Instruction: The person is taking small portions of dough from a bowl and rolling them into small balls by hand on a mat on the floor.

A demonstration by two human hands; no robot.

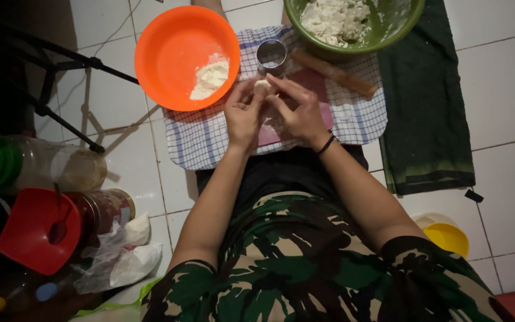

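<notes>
Pinching a small dough piece (261,85) between both sets of fingertips, left hand (242,113) and right hand (296,110) meet at upper centre of the frame, above the checked cloth (198,140); metal ring cutter (271,55) lies just beyond, orange bowl (174,48) to the upper left.

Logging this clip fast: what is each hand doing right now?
Left hand: fingers closed on the small dough piece.
Right hand: fingers pinching the same dough piece.
</notes>
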